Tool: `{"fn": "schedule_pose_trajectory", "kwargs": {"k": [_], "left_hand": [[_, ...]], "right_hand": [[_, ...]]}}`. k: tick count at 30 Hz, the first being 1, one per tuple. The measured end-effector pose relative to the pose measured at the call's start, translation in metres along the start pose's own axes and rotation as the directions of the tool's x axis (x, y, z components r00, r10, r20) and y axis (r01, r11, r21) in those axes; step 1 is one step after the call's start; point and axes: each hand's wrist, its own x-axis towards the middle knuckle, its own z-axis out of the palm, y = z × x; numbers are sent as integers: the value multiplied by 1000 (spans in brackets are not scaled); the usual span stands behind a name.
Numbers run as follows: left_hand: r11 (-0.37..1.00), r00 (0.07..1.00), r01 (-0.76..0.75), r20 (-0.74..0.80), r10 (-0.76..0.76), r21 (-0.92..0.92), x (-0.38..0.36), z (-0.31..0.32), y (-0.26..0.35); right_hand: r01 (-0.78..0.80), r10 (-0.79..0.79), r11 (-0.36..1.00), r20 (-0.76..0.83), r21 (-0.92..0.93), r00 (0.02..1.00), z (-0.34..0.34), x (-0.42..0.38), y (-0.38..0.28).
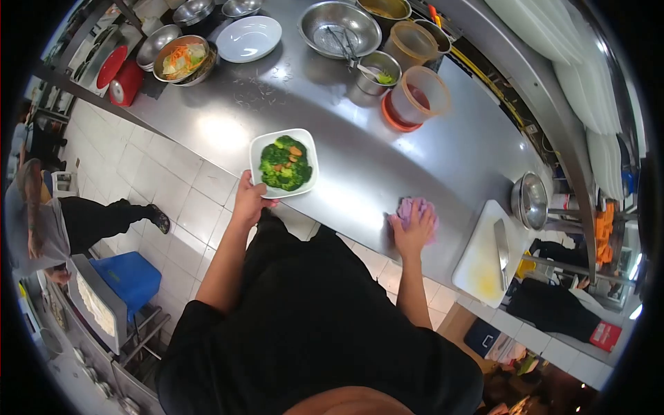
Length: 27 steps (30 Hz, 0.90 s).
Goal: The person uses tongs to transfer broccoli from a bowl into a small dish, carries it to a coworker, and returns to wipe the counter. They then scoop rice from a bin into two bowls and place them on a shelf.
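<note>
My left hand (253, 196) grips the near-left corner of a white square bowl (312, 149), thumb at the rim and fingers underneath. Broccoli florets (286, 163) with a few orange-brown pieces on top fill the bowl, which is at the front edge of the steel counter (353, 183). Farther right, my right hand (413, 232) presses a crumpled pinkish-purple cloth (427, 211) against the countertop, its fingers spread over the cloth.
Right of the cloth, a knife (501, 249) lies on a white cutting board (477, 252) beside metal bowls (531, 200). Plastic tubs (420, 93), a large steel bowl (339, 31) and a white plate (249, 39) stand at the back. A person (90, 221) is at left.
</note>
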Motion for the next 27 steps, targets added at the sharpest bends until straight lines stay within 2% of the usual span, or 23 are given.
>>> {"fn": "schedule_pose_trajectory", "kwargs": {"k": [2, 3, 4, 6, 8, 10, 12, 14, 15, 17, 18, 20, 21, 23, 24, 25, 26, 27], "left_hand": [[999, 999, -49, -2, 49, 15, -4, -12, 2], [996, 996, -88, -11, 89, 21, -9, -15, 6], [994, 994, -106, -12, 106, 20, -11, -21, 10], [995, 995, -93, -47, 91, -30, -18, -36, 15], [992, 993, -115, -46, 113, -43, -23, -59, 22], [990, 987, -137, -90, 133, -41, -34, -82, 31], [985, 980, -161, -126, 153, -56, -46, -107, 40], [985, 973, -163, -177, 151, -53, -57, -134, 49], [983, 966, -178, -201, 165, -49, -65, -143, 58], [981, 947, -191, -268, 177, -30, -75, -169, 63], [981, 933, -196, -311, 183, -10, -78, -181, 63], [980, 923, -200, -337, 185, -10, -90, -198, 67], [978, 908, -207, -375, 188, -10, -93, -204, 69], [974, 891, -225, -412, 193, -31, -95, -215, 71], [974, 893, -223, -408, 189, -36, -93, -217, 75], [968, 895, -244, -398, 201, -60, -92, -217, 78], [961, 896, -263, -391, 212, -82, -92, -215, 83], [955, 901, -286, -362, 239, -80, -91, -212, 88]], "right_hand": [[-196, 191, 976, 57, 90, 980, 11, 7, -12], [-285, 290, 957, 86, -59, 953, -3, 23, -29], [-279, 282, 959, 75, -48, 956, 8, 36, -28], [-270, 251, 945, 121, 184, 960, 37, 65, -18], [-149, 168, 837, 12, 526, 986, 72, 105, -57], [-42, 66, 799, -17, 600, 998, 55, 159, -145], [125, -38, 709, -139, 694, 990, 66, 213, -217], [228, -96, 791, -253, 568, 963, 119, 274, -262], [239, -109, 781, -251, 577, 962, 133, 287, -281], [-72, 95, 963, -75, 260, 993, 156, 309, -321], [-52, 77, 961, -80, 273, 994, 168, 323, -335], [194, -153, 921, -145, 339, 978, 187, 326, -344], [225, -237, 910, -9, 348, 971, 163, 317, -356], [367, -359, 849, -94, 381, 929, 174, 284, -369], [408, -451, 703, -78, 582, 889, 146, 255, -386], [424, -430, 657, -152, 623, 890, 146, 218, -410], [469, -545, 503, -155, 726, 824, 124, 186, -434], [384, -599, 394, -84, 835, 796, 114, 145, -459]]}}
